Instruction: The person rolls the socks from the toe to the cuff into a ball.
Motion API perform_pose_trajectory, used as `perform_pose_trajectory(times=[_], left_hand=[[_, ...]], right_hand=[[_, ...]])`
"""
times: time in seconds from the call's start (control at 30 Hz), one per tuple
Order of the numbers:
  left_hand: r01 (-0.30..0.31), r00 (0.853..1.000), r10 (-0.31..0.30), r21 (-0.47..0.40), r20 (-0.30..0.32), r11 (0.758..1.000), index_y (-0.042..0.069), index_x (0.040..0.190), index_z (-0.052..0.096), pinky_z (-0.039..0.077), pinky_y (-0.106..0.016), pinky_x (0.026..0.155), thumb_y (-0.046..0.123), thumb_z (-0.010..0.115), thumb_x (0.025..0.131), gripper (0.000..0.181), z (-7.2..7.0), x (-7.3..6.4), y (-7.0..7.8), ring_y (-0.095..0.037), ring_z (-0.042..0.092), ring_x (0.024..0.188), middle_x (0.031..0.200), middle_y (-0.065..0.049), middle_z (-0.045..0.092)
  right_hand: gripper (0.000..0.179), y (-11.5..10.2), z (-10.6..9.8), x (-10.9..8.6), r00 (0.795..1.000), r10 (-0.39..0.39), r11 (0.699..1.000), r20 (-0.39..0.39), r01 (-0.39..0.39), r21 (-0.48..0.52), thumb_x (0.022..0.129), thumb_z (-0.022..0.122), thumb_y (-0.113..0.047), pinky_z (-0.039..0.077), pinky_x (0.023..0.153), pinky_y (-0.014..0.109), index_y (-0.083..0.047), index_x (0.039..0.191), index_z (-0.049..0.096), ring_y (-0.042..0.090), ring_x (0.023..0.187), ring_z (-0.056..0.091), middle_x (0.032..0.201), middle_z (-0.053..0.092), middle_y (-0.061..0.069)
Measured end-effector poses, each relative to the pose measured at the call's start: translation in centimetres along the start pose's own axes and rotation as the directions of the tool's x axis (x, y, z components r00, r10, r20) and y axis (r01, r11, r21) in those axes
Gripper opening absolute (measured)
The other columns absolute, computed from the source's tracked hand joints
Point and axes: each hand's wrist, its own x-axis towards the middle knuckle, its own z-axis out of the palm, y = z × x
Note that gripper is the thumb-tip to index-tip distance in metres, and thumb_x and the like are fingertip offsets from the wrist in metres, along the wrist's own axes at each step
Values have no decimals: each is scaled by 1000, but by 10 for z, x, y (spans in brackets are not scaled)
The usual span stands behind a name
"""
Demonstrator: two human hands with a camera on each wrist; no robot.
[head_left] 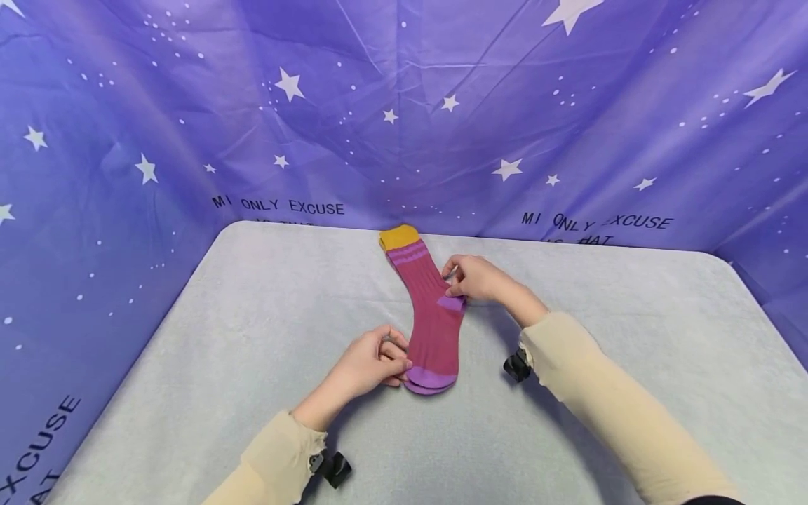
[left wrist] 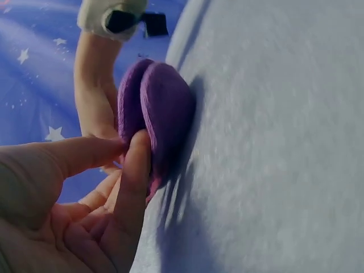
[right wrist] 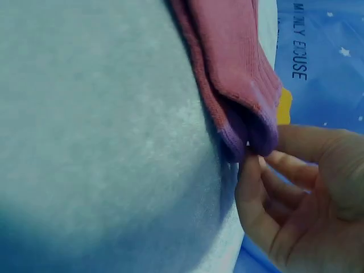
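Note:
Two matching socks [head_left: 435,330] lie stacked on the table, dark pink with mustard cuffs, purple stripes, heels and toes. Their cuffs point to the far edge and the toes towards me. My left hand [head_left: 372,358] pinches the upper sock at the side of its toe; in the left wrist view a finger sits between the two purple toes [left wrist: 168,96]. At the heel, my right hand [head_left: 476,277] pinches the upper sock between thumb and finger. The right wrist view shows the two purple heels [right wrist: 261,133] slightly parted at the fingertips.
A pale grey cloth covers the table [head_left: 252,301]. Behind its far edge hangs a purple-blue curtain [head_left: 353,119] with white stars and black lettering. Black wrist devices [head_left: 517,366] hang beneath both beige sleeves [head_left: 612,400].

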Motion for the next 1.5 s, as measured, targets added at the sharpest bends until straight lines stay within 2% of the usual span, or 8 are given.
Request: perform_pose_trajectory(times=[0.17, 0.3, 0.5, 0.67, 0.87, 1.1, 1.37, 1.5], left_hand=[[-138, 984, 161, 250, -74, 958, 4, 103, 66, 57, -23, 76, 1, 72, 86, 19, -1, -3, 2, -20, 69, 91, 102, -11, 71], [-203, 978, 206, 133, -10, 970, -1, 106, 67, 56, -21, 85, -2, 67, 90, 16, -3, -4, 0, -30, 69, 104, 108, -18, 71], [-199, 973, 203, -45, 107, 979, -11, 112, 64, 54, -17, 88, -4, 60, 92, 21, -8, -2, -4, -40, 67, 109, 116, -29, 68], [-185, 971, 192, -66, 141, 981, -14, 114, 61, 54, -17, 87, -6, 59, 92, 24, -10, -1, -10, -40, 67, 110, 117, -32, 66], [-165, 971, 170, -44, 168, 985, -13, 115, 62, 54, -16, 86, -6, 60, 89, 27, -12, -1, -15, -29, 68, 109, 119, -31, 66], [-138, 974, 132, 25, 182, 990, -8, 114, 64, 53, -17, 88, -4, 70, 85, 30, -10, 1, -14, -21, 67, 107, 118, -25, 68], [-144, 984, 130, 113, 124, 983, -4, 104, 67, 55, -18, 82, -1, 74, 83, 22, -4, 4, -13, -10, 67, 92, 104, -19, 72], [-159, 985, 145, 171, 89, 972, -2, 97, 69, 55, -18, 72, 1, 72, 84, 13, -2, 8, -12, -4, 65, 80, 92, -15, 73]], right_hand=[[34, -6, 2, -22, 983, -79, 975, -165, 42, -217, 86, 73, -7, 52, 85, 45, -2, 118, 62, 28, 92, 64, 101, 69, 13], [31, -15, 9, -45, 955, -172, 966, -243, 115, -232, 86, 73, -6, 55, 86, 46, -2, 115, 64, 30, 97, 66, 107, 69, 15], [19, -22, 25, -77, 964, -225, 970, -140, 235, 62, 87, 70, -2, 58, 80, 30, -2, 106, 68, 15, 87, 67, 99, 73, 10], [19, -14, 39, -93, 968, -252, 931, 2, 241, 273, 90, 68, -4, 57, 80, 24, 1, 108, 66, 13, 89, 67, 102, 72, 13], [22, -5, 50, -103, 952, -293, 902, 88, 245, 354, 89, 72, -8, 58, 83, 24, 5, 107, 66, 15, 92, 69, 102, 72, 17], [24, -1, 59, -109, 960, -274, 932, 64, 248, 264, 82, 80, -8, 59, 83, 25, -2, 101, 68, 11, 91, 67, 98, 70, 6], [24, -1, 69, -110, 951, -305, 948, -43, 307, 86, 74, 87, -17, 55, 73, 21, -11, 88, 68, 5, 78, 60, 83, 63, -5], [16, -2, 74, -111, 950, -296, 950, -100, 303, 74, 78, 84, -13, 53, 67, 20, -11, 82, 68, 1, 72, 56, 78, 62, -5]])
